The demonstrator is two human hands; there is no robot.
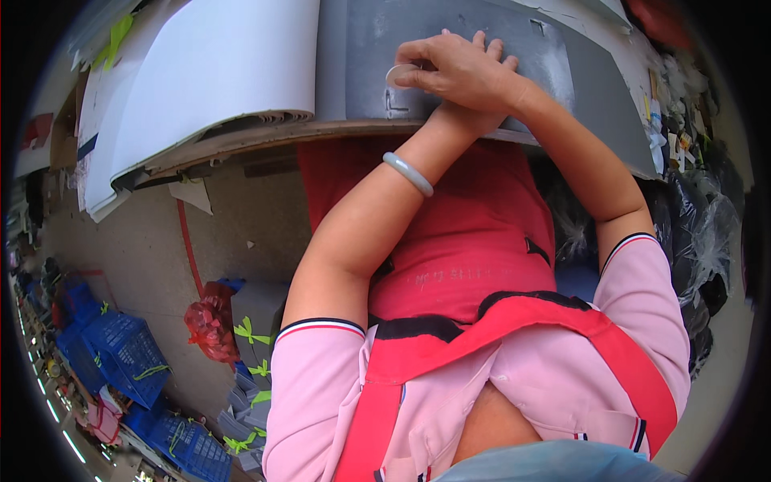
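Note:
A dark grey sheet (pixel 365 48) lies on the table in front of me, with small angular cut-outs or marks and whitish smears on it. My left hand (pixel 495 50), its wrist wearing a pale bangle (pixel 408 173), reaches over that sheet with fingers spread flat. My right hand (pixel 466 71) crosses above it and hides most of its back. Between my right thumb and fingers is a round, flat white disc (pixel 399 76), held at the sheet close to an L-shaped mark (pixel 395 104).
A thick stack of white sheets (pixel 217 64) covers the table's left side, its edges overhanging the front. Blue crates (pixel 128 353), a red plastic bag (pixel 213 321) and grey bundles with green ties (pixel 249 402) stand low on the left. Clear plastic bags (pixel 707 217) crowd the right.

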